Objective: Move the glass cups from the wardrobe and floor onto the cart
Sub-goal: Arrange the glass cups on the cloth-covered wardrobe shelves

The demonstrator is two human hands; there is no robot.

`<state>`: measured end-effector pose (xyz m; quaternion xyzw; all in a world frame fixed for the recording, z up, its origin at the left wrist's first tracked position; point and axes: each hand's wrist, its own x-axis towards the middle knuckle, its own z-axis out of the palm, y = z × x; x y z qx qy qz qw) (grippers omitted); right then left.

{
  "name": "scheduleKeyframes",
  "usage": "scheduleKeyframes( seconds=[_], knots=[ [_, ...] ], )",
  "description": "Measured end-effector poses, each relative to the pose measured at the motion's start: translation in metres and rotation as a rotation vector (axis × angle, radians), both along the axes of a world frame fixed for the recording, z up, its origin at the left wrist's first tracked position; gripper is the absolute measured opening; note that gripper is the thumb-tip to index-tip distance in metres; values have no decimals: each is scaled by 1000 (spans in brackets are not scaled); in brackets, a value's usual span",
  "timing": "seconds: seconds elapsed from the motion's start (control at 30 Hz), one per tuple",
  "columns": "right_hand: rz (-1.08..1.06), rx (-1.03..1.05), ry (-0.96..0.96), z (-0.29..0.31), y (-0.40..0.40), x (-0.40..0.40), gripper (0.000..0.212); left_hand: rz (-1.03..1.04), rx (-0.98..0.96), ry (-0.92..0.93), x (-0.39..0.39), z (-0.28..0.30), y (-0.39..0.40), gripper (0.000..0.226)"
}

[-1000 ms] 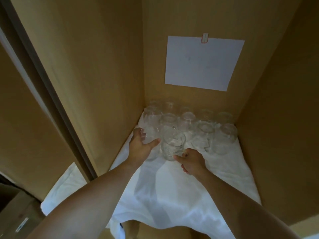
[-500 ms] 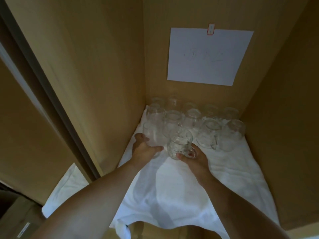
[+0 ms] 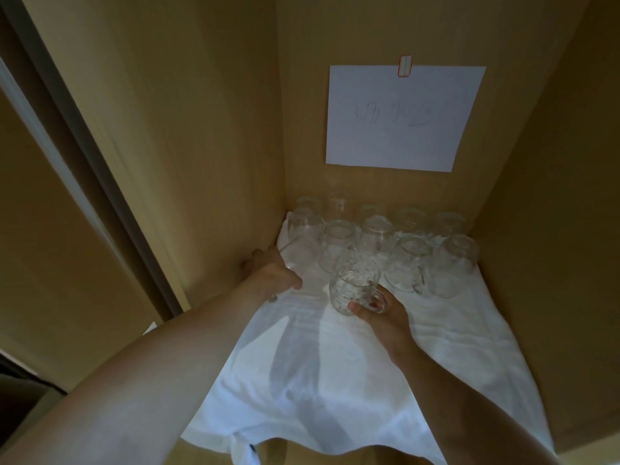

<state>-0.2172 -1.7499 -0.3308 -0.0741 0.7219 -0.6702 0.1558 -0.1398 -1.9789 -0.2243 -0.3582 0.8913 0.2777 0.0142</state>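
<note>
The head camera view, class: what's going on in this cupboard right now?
A person is reaching into a wooden wardrobe where glass cups stand in rows on a white cloth. The right hand holds a patterned glass mug, near the front of the group. The left hand grips what looks like another clear glass by the left wall, though it is hard to make out. A sheet of paper hangs on the back panel. No cart is in view.

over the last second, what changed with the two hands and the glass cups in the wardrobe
The right hand, which a second ago only touched the front handled glass cup, has gripped it by the handle and drawn it forward off the group. The left hand keeps its grip on the leftmost glass cup, which looks pulled slightly forward. The other cups, the white cloth and the paper sheet stayed put.
</note>
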Motion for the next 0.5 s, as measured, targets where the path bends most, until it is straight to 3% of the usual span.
scheduleKeyframes(
  seconds=[0.2,0.5],
  knots=[
    [13,-31,-15,0,2,0,73,-142,-193,-183,-7,15,1,92],
    [8,-48,-16,0,4,0,69,-330,-601,-269,-20,10,24,52]
  ],
)
